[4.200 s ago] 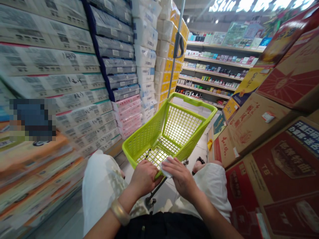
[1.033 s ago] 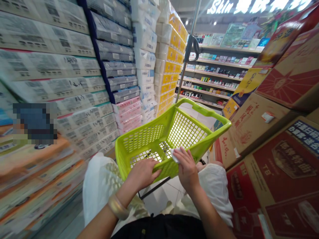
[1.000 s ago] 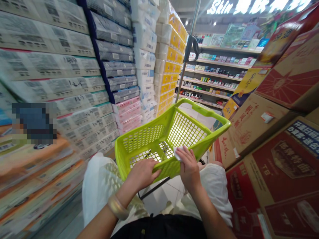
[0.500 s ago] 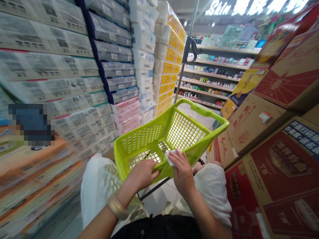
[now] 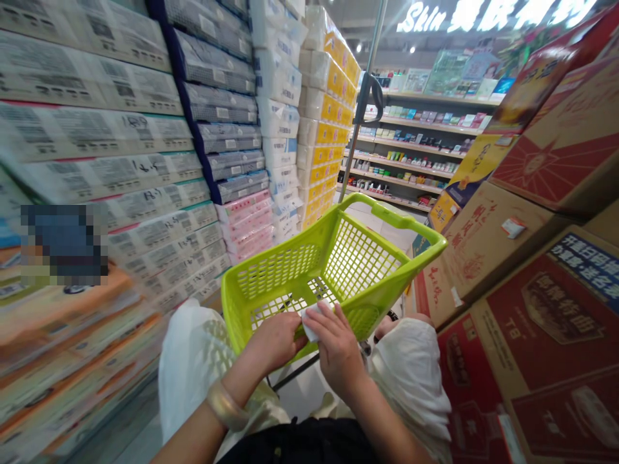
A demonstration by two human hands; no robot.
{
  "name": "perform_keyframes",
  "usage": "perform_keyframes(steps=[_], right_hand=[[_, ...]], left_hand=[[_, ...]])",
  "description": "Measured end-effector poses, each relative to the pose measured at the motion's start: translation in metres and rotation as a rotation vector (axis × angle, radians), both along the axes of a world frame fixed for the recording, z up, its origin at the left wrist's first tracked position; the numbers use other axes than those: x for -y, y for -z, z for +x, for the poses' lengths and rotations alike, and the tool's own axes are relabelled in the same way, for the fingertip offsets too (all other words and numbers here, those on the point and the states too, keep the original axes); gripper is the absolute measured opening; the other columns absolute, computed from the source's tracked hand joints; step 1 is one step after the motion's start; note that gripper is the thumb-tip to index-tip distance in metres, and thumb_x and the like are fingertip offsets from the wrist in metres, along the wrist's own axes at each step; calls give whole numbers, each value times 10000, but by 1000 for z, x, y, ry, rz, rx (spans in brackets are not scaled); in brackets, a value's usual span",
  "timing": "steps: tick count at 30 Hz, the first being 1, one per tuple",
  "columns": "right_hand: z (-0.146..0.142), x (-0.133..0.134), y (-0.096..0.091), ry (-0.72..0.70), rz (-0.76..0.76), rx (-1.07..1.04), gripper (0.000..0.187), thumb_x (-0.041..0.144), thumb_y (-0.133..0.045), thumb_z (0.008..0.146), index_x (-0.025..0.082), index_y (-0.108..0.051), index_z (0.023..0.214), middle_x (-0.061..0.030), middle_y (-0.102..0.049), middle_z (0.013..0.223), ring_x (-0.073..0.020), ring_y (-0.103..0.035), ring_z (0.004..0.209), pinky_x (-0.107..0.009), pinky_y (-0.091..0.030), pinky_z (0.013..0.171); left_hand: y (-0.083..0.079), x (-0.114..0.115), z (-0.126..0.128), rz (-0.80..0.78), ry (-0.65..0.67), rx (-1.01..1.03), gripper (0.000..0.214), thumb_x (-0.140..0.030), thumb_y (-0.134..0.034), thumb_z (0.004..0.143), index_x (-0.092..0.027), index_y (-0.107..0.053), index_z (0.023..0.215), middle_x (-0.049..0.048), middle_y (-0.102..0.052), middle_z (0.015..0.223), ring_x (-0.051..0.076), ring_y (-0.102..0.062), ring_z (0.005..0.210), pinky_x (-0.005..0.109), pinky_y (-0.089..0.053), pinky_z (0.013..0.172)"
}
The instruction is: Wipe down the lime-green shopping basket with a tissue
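In the head view, at the near rim of the green basket (image 5: 372, 309), between the knees (image 5: 191, 361): clasping the edge with the partly hidden left hand (image 5: 275, 338), and pressing a white wipe (image 5: 309, 329), material unclear, to it under the flattened right hand (image 5: 340, 347). Might drop the wipe inside through pressing too lightly, or set the basket rolling on its apparent caster (image 5: 365, 348) through pushing against too slack a grip.
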State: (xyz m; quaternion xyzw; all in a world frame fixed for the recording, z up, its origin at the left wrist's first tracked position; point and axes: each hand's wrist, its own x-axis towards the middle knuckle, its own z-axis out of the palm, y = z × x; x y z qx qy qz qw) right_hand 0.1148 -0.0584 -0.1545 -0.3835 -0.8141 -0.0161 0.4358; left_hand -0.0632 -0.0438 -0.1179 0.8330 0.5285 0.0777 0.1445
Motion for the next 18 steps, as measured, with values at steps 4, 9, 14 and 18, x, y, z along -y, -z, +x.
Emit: perform_keyframes(steps=[4, 9, 14, 18], right_hand=[[16, -7, 0, 138, 21, -79, 488, 26, -386, 850, 235, -653, 1201, -55, -701, 1208, -211, -541, 1291, -488, -309, 1167], [18, -5, 1, 160, 10, -92, 462, 39, -407, 850, 222, -649, 1199, -62, -690, 1228, -229, -514, 1317, -515, -317, 1157], [8, 1, 1, -6, -24, -5, 491, 21, -391, 853, 245, -636, 1214, -32, -687, 1238, -192, -515, 1316, -469, -315, 1170], [23, -8, 0, 210, 6, -132, 441, 53, -399, 879, 225, -650, 1198, -68, -691, 1224, -238, -513, 1317, -540, -307, 1158]], left_hand=[[1, 3, 0, 5, 25, 9, 219, -338, -531, 896, -219, -685, 997, 64, -724, 986, 234, -664, 951, 323, -487, 851], [3, 4, 2, -2, -11, 6, 242, -352, -524, 894, -221, -688, 1017, 75, -723, 1039, 246, -656, 998, 337, -483, 880], [2, 4, 3, -38, -47, -31, 243, -345, -534, 881, -199, -680, 1009, 86, -730, 995, 255, -666, 960, 332, -492, 820], [1, 4, 2, -32, -13, -4, 242, -360, -498, 904, -250, -684, 1013, 54, -727, 1019, 236, -659, 987, 317, -478, 842]])
